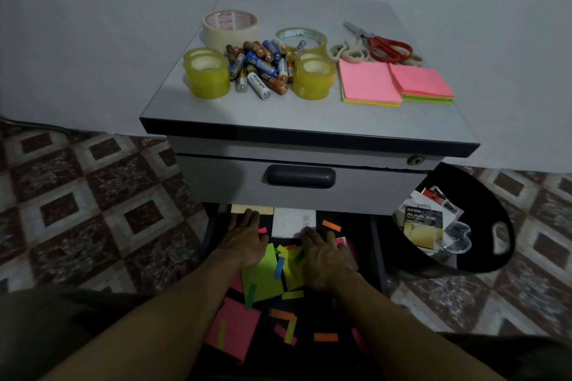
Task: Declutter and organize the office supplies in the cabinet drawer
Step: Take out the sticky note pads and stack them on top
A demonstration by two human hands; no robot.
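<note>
Both hands, your left hand (244, 241) and right hand (325, 257), lie open, palms down on loose neon paper sticky notes (263, 272); sweep inward toward six o'clock, stacking by colour.

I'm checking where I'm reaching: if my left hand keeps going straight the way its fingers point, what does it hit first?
Probably the tan pad at the drawer's back: the left hand has its fingertips at its near edge, though depth is unclear.

Drawer (213, 235) open, dark inside. Loose green notes (263, 272) lie flat between both grips; pink notes (236, 328) and coloured strips (325, 336) scattered nearer the person. White card (292, 221) beyond the grips.
</note>
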